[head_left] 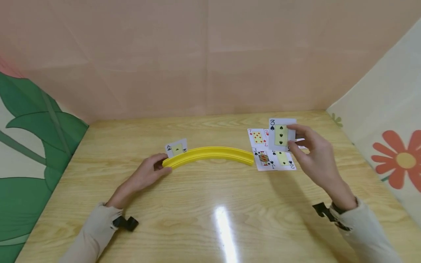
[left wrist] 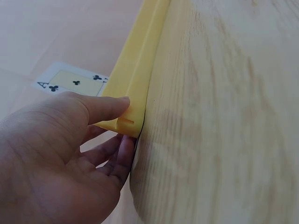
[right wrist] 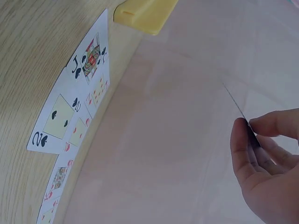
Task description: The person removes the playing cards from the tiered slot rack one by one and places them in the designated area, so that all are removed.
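Note:
At its left end my left hand [head_left: 146, 173] holds a curved yellow card holder [head_left: 210, 151], thumb on the front face and fingers behind, as the left wrist view shows. An ace of clubs [left wrist: 70, 80] stands tilted back in the holder's slot, close to that hand. My right hand [head_left: 317, 157] pinches a three of spades [head_left: 279, 133] upright between thumb and fingers, raised over the cards on the right. In the right wrist view this card [right wrist: 236, 102] appears edge-on, a thin dark line.
Right of the holder, several face-up cards lie on the wooden table [head_left: 184, 204], among them a seven of diamonds [head_left: 257, 137], a jack of spades [head_left: 263, 159] and a two of spades [right wrist: 58, 116]. A pink backdrop [head_left: 207, 65] rises behind the table's far edge.

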### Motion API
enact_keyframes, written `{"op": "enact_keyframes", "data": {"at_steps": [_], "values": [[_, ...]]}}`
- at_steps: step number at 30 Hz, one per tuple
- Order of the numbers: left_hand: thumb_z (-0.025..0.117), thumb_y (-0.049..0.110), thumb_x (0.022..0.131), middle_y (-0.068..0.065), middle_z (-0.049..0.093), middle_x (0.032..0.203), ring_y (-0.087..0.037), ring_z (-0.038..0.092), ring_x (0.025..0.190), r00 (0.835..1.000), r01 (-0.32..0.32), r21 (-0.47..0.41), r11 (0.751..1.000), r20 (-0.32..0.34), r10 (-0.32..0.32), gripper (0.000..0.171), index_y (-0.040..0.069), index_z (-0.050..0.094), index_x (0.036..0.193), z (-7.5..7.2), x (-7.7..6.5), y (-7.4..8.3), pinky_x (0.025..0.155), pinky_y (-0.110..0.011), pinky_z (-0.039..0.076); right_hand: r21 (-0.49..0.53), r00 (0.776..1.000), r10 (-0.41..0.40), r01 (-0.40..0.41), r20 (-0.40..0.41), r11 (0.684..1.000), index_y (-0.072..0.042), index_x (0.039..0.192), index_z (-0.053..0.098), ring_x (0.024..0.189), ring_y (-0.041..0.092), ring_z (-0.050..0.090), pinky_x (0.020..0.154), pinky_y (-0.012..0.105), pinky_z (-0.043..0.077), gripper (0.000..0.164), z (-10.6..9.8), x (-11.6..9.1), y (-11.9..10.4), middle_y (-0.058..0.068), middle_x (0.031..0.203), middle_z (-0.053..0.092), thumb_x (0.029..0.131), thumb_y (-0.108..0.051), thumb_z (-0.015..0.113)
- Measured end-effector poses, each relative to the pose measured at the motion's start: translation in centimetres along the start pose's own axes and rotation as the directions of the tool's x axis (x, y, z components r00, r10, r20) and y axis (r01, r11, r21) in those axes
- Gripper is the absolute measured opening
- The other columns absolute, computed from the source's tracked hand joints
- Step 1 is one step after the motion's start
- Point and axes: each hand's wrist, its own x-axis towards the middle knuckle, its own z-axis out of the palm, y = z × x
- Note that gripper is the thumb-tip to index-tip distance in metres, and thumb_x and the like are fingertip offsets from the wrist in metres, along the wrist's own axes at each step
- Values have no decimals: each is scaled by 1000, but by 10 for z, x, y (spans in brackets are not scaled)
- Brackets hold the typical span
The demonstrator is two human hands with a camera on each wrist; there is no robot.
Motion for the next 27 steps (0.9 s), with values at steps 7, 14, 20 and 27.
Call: {"op": "enact_keyframes", "data": {"at_steps": [7,14,20,27], "values": [[69,17,95,-11,63,117,-20,55,92,1000,-15,-1,1000,4,15,40,5,60,132,0,0,-2,77,-30,49,-72,999,5,-3,38,997,6,121,64,90,-12,57,76,5,46,40,-7,2,10,19,108,69,83,17,67],[70,16,95,-10,63,113,-20,54,89,1000,-24,3,1000,0,24,37,5,61,128,0,-1,-3,74,-28,47,-117,995,49,-39,82,992,3,118,65,86,-4,60,72,4,46,35,-14,3,21,17,98,71,84,13,67],[70,16,95,-10,63,116,-20,54,91,1000,-22,8,1000,-1,22,39,5,60,131,0,-1,-3,75,-28,48,-150,985,95,-73,141,986,0,117,66,82,-11,55,70,3,44,32,-19,4,33,16,91,71,86,10,68],[70,17,95,-11,63,119,-20,55,92,1000,-17,14,1000,-4,17,41,5,59,132,0,-1,-4,76,-29,49,-191,966,172,-135,195,972,-1,117,66,79,-10,54,66,3,43,32,-27,4,45,19,94,70,86,8,70]]}}
